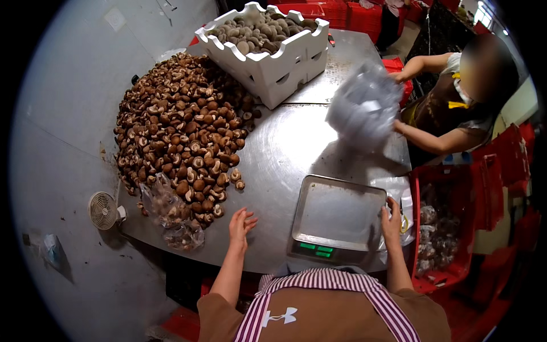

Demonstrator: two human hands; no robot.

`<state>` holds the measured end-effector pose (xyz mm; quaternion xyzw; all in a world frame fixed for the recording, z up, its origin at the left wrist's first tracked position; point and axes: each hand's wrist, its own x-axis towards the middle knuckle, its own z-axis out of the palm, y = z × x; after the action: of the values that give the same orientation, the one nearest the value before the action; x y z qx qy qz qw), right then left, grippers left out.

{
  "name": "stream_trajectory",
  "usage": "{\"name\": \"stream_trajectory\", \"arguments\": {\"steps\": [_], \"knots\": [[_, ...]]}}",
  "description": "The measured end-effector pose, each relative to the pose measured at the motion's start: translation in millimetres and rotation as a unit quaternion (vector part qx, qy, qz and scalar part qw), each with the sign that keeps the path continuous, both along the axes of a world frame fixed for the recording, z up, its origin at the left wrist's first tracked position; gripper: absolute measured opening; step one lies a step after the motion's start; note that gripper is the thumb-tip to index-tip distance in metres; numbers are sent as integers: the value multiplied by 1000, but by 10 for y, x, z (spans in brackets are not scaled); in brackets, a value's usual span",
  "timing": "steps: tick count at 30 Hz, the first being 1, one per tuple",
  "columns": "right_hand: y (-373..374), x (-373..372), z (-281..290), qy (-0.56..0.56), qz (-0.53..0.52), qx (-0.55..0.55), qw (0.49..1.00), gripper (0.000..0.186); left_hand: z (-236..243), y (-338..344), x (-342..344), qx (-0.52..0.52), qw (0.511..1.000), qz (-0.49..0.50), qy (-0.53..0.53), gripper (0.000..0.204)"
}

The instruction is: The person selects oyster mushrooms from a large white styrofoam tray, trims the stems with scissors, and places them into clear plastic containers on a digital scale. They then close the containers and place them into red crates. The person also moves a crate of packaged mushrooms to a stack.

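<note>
Sitting left of right hand (391, 224), weighing scale (341, 215)

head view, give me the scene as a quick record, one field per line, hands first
left hand: open, holding nothing, between the shiitake pile and the scale
right hand: beside the right edge of the scale's tray; contact unclear
digital scale: bare tray, green display lit
shiitake pile: loose heap on the left of the metal table
clear plastic bags: at the pile's near edge
white crate: far side, filled with grey-brown mushrooms
co-worker: far right, both hands at a translucent plastic bundle
</note>
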<state>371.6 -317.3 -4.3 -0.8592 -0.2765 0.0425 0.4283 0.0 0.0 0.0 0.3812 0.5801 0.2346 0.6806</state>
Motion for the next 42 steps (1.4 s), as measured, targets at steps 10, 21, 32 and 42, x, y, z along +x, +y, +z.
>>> {"name": "stream_trajectory", "arguments": {"steps": [10,21,32,42], "knots": [[1144,-341,1263,-69,160,61,983,17,437,409,-116,69,994,-53,-61,44],[2356,-626,1292,30,220,36,974,21,645,1850,-250,72,984,-75,-143,46],[4826,1403,1376,73,122,60,988,36,1433,3426,1834,205,951,-190,-131,67],[5867,2238,1571,-329,164,-93,925,71,1337,3769,2940,665,694,-263,91,73]]}}
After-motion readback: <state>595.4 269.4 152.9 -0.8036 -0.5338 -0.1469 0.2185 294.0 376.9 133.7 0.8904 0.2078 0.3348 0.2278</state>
